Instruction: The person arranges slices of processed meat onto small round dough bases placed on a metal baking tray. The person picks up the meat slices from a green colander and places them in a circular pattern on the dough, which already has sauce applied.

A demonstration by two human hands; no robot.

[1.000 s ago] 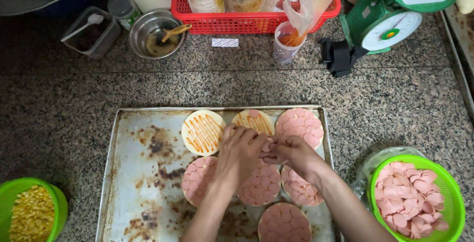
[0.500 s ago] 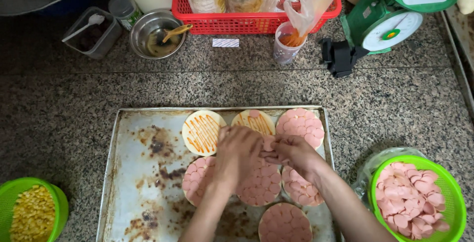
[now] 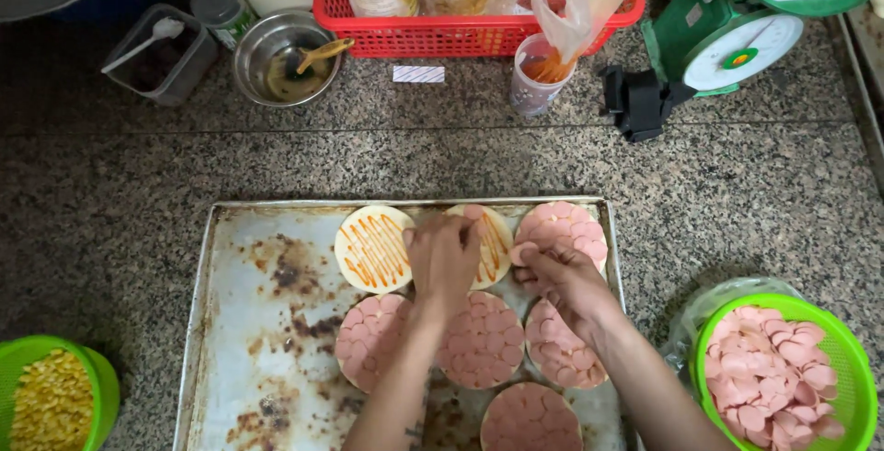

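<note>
A stained metal baking tray (image 3: 258, 322) lies on the granite counter with several small round pizza bases on it. Most bases (image 3: 482, 341) are covered with pink sausage slices. One base (image 3: 372, 248) at the tray's back carries only orange sauce stripes. My left hand (image 3: 444, 258) rests over the middle back base (image 3: 495, 247), its fingertips placing a pink slice there. Close beside it, my right hand (image 3: 560, 278) pinches a few pink sausage slices between the back bases.
A green bowl of sausage slices (image 3: 783, 382) stands at the right, a green bowl of corn (image 3: 51, 405) at the left. Behind the tray are a red basket of jars (image 3: 460, 32), a steel sauce bowl (image 3: 284, 55), a plastic cup (image 3: 536, 74) and a green scale (image 3: 737, 28).
Both hands have shifted slightly toward the tray's back, onto the middle sauced base. The left hand now sets a slice on it.
</note>
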